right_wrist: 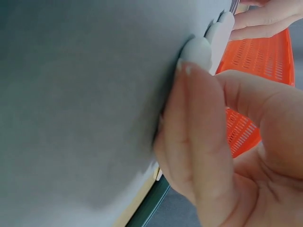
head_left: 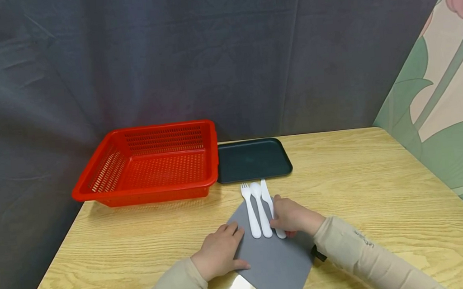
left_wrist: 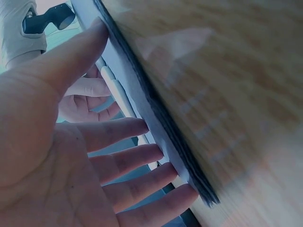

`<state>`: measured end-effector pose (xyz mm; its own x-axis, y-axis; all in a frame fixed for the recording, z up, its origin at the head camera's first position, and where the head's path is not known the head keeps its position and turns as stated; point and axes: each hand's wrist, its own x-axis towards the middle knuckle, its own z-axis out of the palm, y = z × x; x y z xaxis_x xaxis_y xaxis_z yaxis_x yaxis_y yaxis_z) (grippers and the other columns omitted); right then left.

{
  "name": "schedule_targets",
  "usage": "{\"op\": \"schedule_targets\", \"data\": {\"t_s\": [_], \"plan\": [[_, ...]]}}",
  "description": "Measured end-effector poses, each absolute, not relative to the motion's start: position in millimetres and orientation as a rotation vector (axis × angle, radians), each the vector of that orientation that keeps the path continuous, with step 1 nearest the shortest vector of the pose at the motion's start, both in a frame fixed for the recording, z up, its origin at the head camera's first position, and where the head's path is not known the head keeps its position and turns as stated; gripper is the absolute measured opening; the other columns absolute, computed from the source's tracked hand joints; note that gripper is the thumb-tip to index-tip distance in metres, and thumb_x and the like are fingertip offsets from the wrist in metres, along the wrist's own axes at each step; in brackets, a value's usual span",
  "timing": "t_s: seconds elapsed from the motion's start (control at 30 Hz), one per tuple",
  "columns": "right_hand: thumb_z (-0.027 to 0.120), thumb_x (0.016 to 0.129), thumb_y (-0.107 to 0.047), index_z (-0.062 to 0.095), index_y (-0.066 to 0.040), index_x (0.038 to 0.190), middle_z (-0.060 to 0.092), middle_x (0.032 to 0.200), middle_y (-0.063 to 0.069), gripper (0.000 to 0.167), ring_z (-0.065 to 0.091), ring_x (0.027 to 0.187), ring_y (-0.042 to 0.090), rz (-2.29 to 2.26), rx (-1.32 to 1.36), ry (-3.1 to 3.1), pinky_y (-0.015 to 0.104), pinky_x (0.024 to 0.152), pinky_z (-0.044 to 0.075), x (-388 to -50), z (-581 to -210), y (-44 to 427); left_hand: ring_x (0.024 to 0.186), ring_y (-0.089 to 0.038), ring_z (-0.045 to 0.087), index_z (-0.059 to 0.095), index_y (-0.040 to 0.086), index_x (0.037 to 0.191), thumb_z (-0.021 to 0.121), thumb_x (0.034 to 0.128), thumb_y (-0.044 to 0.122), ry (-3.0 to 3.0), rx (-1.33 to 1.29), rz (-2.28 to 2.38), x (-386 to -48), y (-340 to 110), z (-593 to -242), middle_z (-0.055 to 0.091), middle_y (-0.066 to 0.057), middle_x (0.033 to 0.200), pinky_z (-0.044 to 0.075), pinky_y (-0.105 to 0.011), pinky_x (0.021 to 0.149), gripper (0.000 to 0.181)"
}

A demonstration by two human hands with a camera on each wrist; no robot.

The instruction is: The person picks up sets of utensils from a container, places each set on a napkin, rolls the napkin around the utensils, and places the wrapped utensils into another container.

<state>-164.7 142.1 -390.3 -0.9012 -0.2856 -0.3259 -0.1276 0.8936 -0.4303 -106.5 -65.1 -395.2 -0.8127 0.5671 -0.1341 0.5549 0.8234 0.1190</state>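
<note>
A grey folded cloth (head_left: 271, 266) lies turned at an angle on the table; its layered edge shows in the left wrist view. On its far part lie a white fork (head_left: 252, 216), a white spoon (head_left: 263, 214) and a white knife (head_left: 266, 194), side by side, their heads reaching past the cloth. My right hand (head_left: 294, 215) pinches the knife, whose rounded handle end (right_wrist: 198, 49) sticks out from the fingertips in the right wrist view. With fingers spread, my left hand (head_left: 219, 250) rests at the cloth's left edge, fingertips and thumb touching it.
A red perforated basket (head_left: 158, 193) stands at the back left. Beside it, a dark green tray (head_left: 253, 160) lies just beyond the cutlery. A dark curtain (head_left: 225, 59) hangs behind the wooden table (head_left: 382, 187).
</note>
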Motion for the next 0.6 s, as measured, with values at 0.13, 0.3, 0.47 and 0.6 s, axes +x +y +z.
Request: {"op": "schedule_targets", "data": {"t_s": [0.13,0.3,0.47,0.6], "plan": [[0.063,0.085,-0.012,0.031,0.021,0.128,0.054,0.045,0.004,0.064,0.047,0.032,0.008,-0.566,-0.301,2.672,0.021,0.037,0.039,-164.2,-389.7,141.8,0.117,-0.029,0.053,0.053,0.005,0.131,0.07,0.0734,0.056,2.85,0.898,0.104,-106.1,-65.4,-393.9,0.052,-0.012,0.132,0.053,-0.039,0.08,0.079],[0.063,0.085,-0.012,0.027,0.022,0.131,0.054,0.046,0.004,0.067,0.047,0.033,0.008,-0.582,-0.292,2.665,0.022,0.037,0.039,-163.6,-389.4,141.9,0.117,-0.029,0.053,0.053,0.005,0.131,0.069,0.0735,0.057,2.852,0.903,0.099,-105.9,-65.6,-393.3,0.052,-0.012,0.132,0.053,-0.039,0.08,0.079],[0.063,0.085,-0.012,0.03,0.021,0.129,0.055,0.046,0.004,0.065,0.047,0.033,0.009,-0.599,-0.29,2.665,0.022,0.037,0.039,-163.6,-390.0,142.2,0.116,-0.029,0.053,0.053,0.005,0.131,0.069,0.0734,0.057,2.854,0.902,0.095,-106.1,-65.6,-393.9,0.053,-0.012,0.131,0.053,-0.038,0.079,0.079],[0.063,0.085,-0.013,0.032,0.02,0.127,0.055,0.047,0.005,0.061,0.047,0.033,0.009,-0.598,-0.29,2.666,0.023,0.037,0.039,-163.3,-390.2,142.4,0.116,-0.028,0.053,0.053,0.006,0.13,0.069,0.0731,0.057,2.859,0.907,0.09,-105.9,-65.7,-393.7,0.053,-0.011,0.13,0.053,-0.038,0.078,0.079]]}}
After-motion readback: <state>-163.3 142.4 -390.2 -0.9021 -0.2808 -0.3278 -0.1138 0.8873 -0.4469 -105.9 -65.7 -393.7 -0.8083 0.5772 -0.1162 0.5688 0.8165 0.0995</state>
